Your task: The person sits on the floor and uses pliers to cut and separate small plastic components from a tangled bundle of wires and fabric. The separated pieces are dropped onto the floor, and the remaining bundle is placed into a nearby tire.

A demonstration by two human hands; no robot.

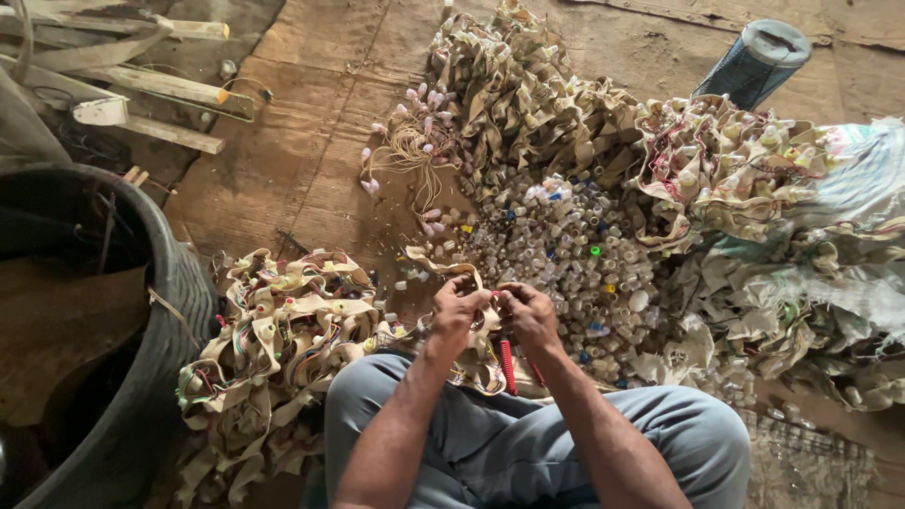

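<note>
1. Wooden floor (283,160): worn brown boards, covering most of the view; everything below lies on it.
2. Dark round tub (141,377): at the left edge, rim curved, contents not discernible.
3. Right-hand heap of beige strips (735,170): large tangle of webbing with coloured wires, running from top centre to the right edge, partly over a white woven sack (863,188).
4. Left-hand heap of strips (283,330): smaller tangle of the same material, just beside the person's left knee.
5. Pile of small caps (566,254): clear and whitish plastic pieces, a few blue, green and yellow, between the two heaps, directly ahead of the hands.
6. Blue cylinder (759,61): lying tilted at top right, well apart from the hands.
7. Scrap timber (141,94): pale slats at top left.
8. Left hand (459,306): fingers curled narrow, pinching one beige strip (443,269) that loops up from the lap.
9. Right hand (528,311): fingers closed tight on the same strip, touching the left hand.
10. Red ribbed piece (507,363): hanging just below the hands, over the grey trousers.
</note>
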